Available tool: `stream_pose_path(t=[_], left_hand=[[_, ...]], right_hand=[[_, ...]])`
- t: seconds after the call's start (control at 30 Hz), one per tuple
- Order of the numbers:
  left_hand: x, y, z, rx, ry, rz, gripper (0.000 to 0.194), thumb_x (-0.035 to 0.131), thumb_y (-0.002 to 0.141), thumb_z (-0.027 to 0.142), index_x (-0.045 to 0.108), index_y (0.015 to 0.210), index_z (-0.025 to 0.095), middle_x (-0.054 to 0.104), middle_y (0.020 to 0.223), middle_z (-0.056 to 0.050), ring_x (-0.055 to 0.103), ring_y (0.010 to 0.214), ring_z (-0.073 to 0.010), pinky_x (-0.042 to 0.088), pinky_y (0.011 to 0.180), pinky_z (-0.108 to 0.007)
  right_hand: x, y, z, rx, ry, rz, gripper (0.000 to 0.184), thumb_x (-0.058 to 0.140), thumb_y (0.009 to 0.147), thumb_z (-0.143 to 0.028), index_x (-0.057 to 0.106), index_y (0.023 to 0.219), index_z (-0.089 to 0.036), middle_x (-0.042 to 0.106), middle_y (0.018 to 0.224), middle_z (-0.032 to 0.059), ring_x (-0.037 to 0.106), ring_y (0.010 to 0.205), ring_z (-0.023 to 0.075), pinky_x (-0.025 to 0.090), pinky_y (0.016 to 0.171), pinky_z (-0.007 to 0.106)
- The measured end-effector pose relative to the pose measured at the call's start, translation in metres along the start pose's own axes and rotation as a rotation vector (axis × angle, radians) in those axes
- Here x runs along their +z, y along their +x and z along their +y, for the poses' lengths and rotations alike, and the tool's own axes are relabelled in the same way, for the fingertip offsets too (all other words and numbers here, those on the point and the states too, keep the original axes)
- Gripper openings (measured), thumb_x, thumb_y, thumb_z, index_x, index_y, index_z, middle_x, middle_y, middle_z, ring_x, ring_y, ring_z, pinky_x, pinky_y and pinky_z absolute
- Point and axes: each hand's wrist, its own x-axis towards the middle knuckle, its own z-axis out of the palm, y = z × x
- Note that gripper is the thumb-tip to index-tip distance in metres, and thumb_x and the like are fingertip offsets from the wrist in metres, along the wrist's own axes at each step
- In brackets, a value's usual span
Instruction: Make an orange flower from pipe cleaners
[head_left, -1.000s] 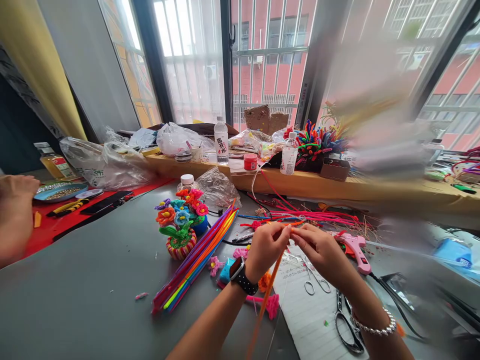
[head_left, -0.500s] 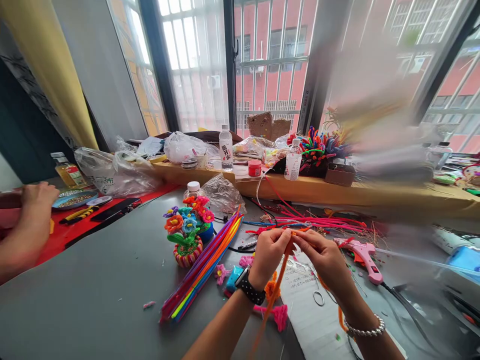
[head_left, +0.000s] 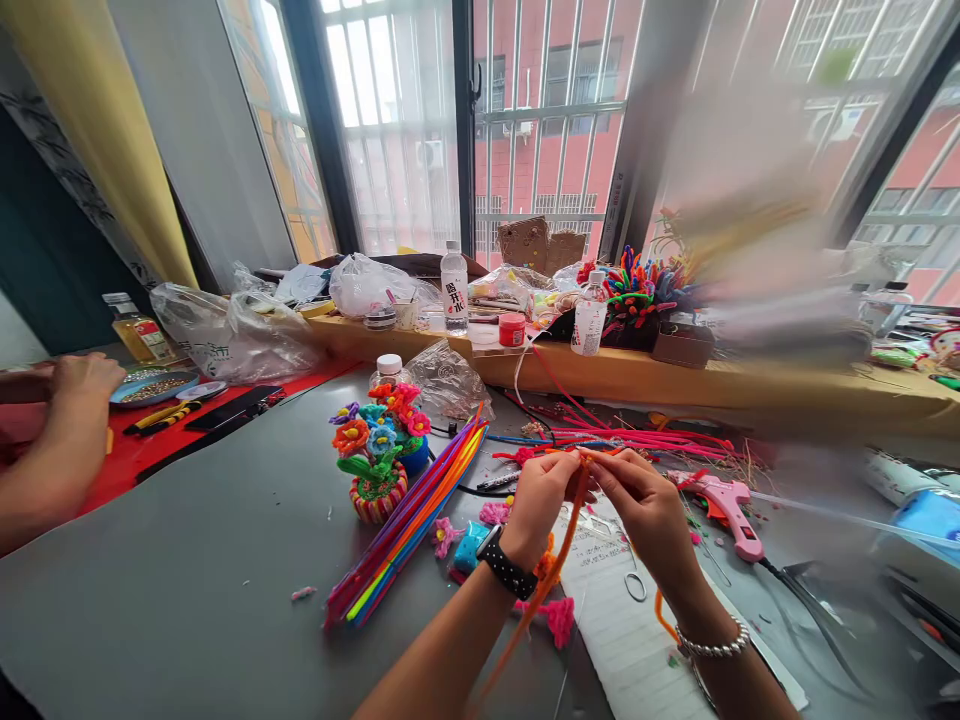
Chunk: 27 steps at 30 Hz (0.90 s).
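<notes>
Fingertips of my left hand [head_left: 541, 500] and my right hand [head_left: 634, 492] meet, both pinching an orange pipe cleaner [head_left: 559, 560]. One end of it trails down past my left wrist; an orange length also shows beside my right wrist. Exactly how it is bent between the fingers is hidden. Below my hands lie a pink pipe-cleaner flower [head_left: 559, 618], partly covered orange petals and a sheet of paper [head_left: 607, 620] with handwriting. Scissors [head_left: 635, 586] rest on the paper, mostly behind my right arm. Left of my hands is a bundle of colored pipe cleaners [head_left: 412, 525].
Pipe-cleaner flowers in a striped pot [head_left: 379, 495] stand left of the bundle. A pink glue gun [head_left: 727, 508] with a cord lies at the right. Bottles and bags line the wooden ledge [head_left: 787, 390]. Another person's hand [head_left: 86, 385] is at the far left near a blue dish [head_left: 154, 388].
My hands stay together on the pipe cleaner, their fingers shifting slightly. An orange length now hangs by my right wrist. The view has swung a little, and the other person's hand moved further into view.
</notes>
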Motion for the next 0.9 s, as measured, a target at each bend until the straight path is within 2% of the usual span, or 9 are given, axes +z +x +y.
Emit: stream_pose_path(t=[0.13, 0.27, 0.33, 0.4, 0.47, 0.57, 0.67, 0.8, 0.9], left_hand=[[0.0, -0.001, 0.004, -0.198, -0.183, -0.005, 0.015, 0.054, 0.068, 0.024, 0.059, 0.066, 0.01, 0.055, 0.055, 0.0, 0.049, 0.05, -0.0071, 0.04, 0.052, -0.019], [-0.002, -0.001, 0.006, -0.398, -0.341, -0.117, 0.01, 0.051, 0.07, 0.02, 0.056, 0.067, 0.012, 0.05, 0.053, 0.002, 0.043, 0.043, -0.0036, 0.037, 0.047, -0.016], [-0.002, 0.0, 0.006, -0.38, -0.343, -0.173, 0.009, 0.053, 0.071, 0.022, 0.054, 0.072, 0.012, 0.051, 0.056, 0.002, 0.043, 0.042, -0.0025, 0.036, 0.046, -0.015], [-0.002, 0.0, 0.005, -0.253, -0.268, -0.179, 0.017, 0.057, 0.071, 0.028, 0.051, 0.078, 0.014, 0.053, 0.06, 0.002, 0.047, 0.044, -0.0031, 0.037, 0.047, -0.015], [-0.001, -0.001, 0.005, -0.056, -0.104, -0.141, 0.025, 0.058, 0.072, 0.035, 0.046, 0.083, 0.016, 0.055, 0.063, 0.002, 0.052, 0.047, -0.0063, 0.041, 0.049, -0.018], [0.001, -0.007, 0.006, 0.271, 0.278, -0.042, 0.024, 0.053, 0.075, 0.038, 0.046, 0.088, 0.018, 0.057, 0.072, 0.0, 0.057, 0.055, -0.0106, 0.045, 0.053, -0.023], [0.004, -0.016, 0.008, 0.553, 0.704, 0.065, 0.021, 0.05, 0.078, 0.034, 0.052, 0.092, 0.018, 0.059, 0.089, -0.004, 0.057, 0.058, -0.0094, 0.046, 0.061, -0.024], [0.01, -0.024, 0.006, 0.721, 1.01, 0.088, 0.023, 0.045, 0.082, 0.031, 0.053, 0.099, 0.019, 0.06, 0.097, -0.006, 0.058, 0.061, -0.0103, 0.046, 0.065, -0.024], [0.012, -0.025, 0.002, 0.796, 1.208, 0.192, 0.028, 0.042, 0.084, 0.031, 0.051, 0.106, 0.017, 0.061, 0.101, -0.008, 0.06, 0.068, -0.0146, 0.045, 0.063, -0.026]], right_hand=[[0.0, -0.001, -0.002, -0.007, 0.046, 0.0, 0.024, 0.052, 0.079, -0.033, 0.066, 0.095, -0.023, 0.053, 0.071, 0.0021, 0.05, 0.068, 0.0143, 0.042, 0.061, 0.027], [-0.004, 0.001, 0.002, -0.005, 0.118, -0.043, 0.022, 0.054, 0.077, -0.034, 0.068, 0.091, -0.023, 0.054, 0.072, 0.0024, 0.05, 0.071, 0.0145, 0.042, 0.062, 0.027], [-0.006, 0.003, 0.004, 0.024, 0.169, -0.041, 0.02, 0.056, 0.075, -0.034, 0.068, 0.088, -0.024, 0.054, 0.073, 0.0024, 0.05, 0.072, 0.0146, 0.042, 0.061, 0.026], [-0.006, 0.003, 0.005, 0.06, 0.233, -0.012, 0.018, 0.059, 0.073, -0.034, 0.069, 0.084, -0.024, 0.054, 0.071, 0.0016, 0.049, 0.069, 0.0137, 0.04, 0.059, 0.025], [-0.006, 0.003, 0.004, 0.099, 0.305, 0.029, 0.015, 0.061, 0.071, -0.033, 0.069, 0.082, -0.025, 0.053, 0.068, -0.0001, 0.047, 0.065, 0.012, 0.038, 0.057, 0.024], [-0.005, 0.002, -0.001, 0.182, 0.415, 0.093, 0.014, 0.063, 0.07, -0.032, 0.069, 0.082, -0.026, 0.054, 0.067, -0.0015, 0.046, 0.061, 0.0101, 0.036, 0.055, 0.024], [-0.005, 0.001, -0.007, 0.241, 0.504, 0.155, 0.013, 0.064, 0.069, -0.032, 0.069, 0.079, -0.025, 0.057, 0.068, -0.0014, 0.047, 0.061, 0.0097, 0.036, 0.054, 0.024], [-0.005, 0.0, -0.012, 0.257, 0.51, 0.2, 0.013, 0.065, 0.066, -0.032, 0.068, 0.075, -0.022, 0.056, 0.064, -0.0013, 0.048, 0.061, 0.0105, 0.037, 0.053, 0.024], [-0.005, -0.001, -0.014, 0.254, 0.45, 0.219, 0.018, 0.064, 0.066, -0.034, 0.068, 0.077, -0.02, 0.055, 0.063, -0.0002, 0.049, 0.061, 0.0117, 0.037, 0.052, 0.024]])
